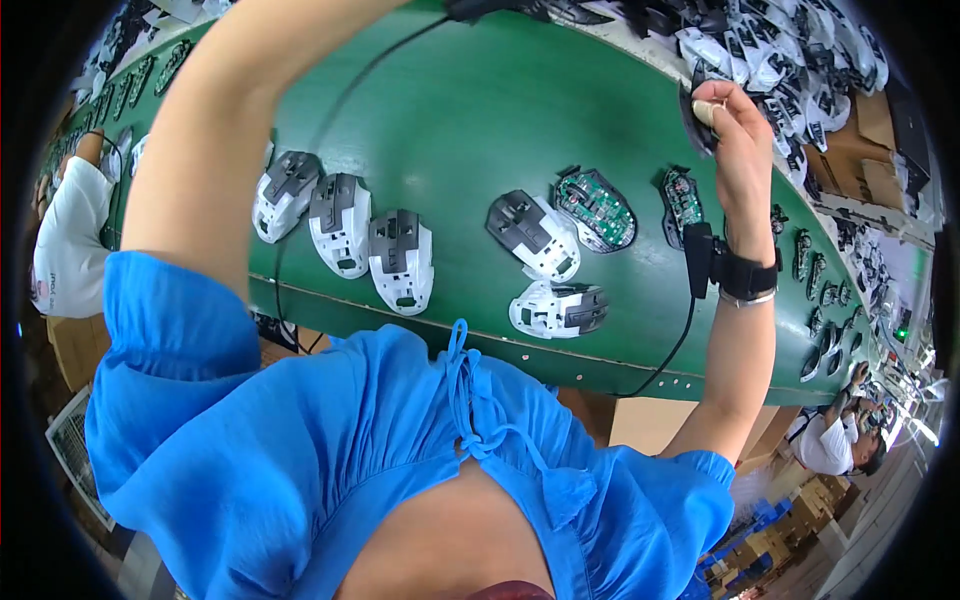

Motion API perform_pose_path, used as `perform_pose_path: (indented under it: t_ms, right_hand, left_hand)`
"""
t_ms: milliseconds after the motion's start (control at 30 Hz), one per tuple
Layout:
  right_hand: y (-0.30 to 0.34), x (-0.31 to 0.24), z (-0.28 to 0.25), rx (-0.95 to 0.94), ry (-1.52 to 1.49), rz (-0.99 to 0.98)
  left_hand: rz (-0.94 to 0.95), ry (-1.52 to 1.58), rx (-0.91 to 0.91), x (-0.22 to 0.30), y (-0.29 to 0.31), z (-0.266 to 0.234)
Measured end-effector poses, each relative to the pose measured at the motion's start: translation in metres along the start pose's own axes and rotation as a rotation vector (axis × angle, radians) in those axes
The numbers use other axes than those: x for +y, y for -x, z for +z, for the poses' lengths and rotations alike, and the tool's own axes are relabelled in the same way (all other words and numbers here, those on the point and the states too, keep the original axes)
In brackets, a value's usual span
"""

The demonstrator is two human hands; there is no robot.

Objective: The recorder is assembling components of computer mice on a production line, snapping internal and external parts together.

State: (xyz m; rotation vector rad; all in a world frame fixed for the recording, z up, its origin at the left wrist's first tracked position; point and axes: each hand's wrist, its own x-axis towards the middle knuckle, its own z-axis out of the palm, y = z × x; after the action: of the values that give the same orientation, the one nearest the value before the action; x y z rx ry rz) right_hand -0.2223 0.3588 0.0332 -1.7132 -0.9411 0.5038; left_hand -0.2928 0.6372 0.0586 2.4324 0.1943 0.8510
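At two o'clock your right hand (738, 130) pinches a small dark plastic part (694, 120); your left hand is out of view.

The right hand (735, 125) is raised with its grip closed, while the left arm reaches up out of view.

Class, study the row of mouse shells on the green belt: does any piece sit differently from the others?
Yes. One white-and-grey mouse shell near the belt's front edge lies turned sideways, while the other shells point roughly across the belt. The right hand holds a dark part above the belt.
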Motion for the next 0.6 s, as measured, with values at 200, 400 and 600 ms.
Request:
perform_pose_path:
  t_ms: [200,400,600]
  right_hand:
    - [0.062,-0.003,0.01,-0.248,-0.425,0.066]
    - [0.186,0.006,0.033,-0.484,0.365,-0.199]
    - [0.209,0.025,0.056,-0.659,0.591,-0.5]
  left_hand:
    - [0.265,0.023,-0.377,0.07,0.192,-0.053]
    - [-0.155,-0.032,-0.372,0.118,0.366,-0.082]
    - [-0.415,-0.4,-0.203,0.148,0.386,-0.018]
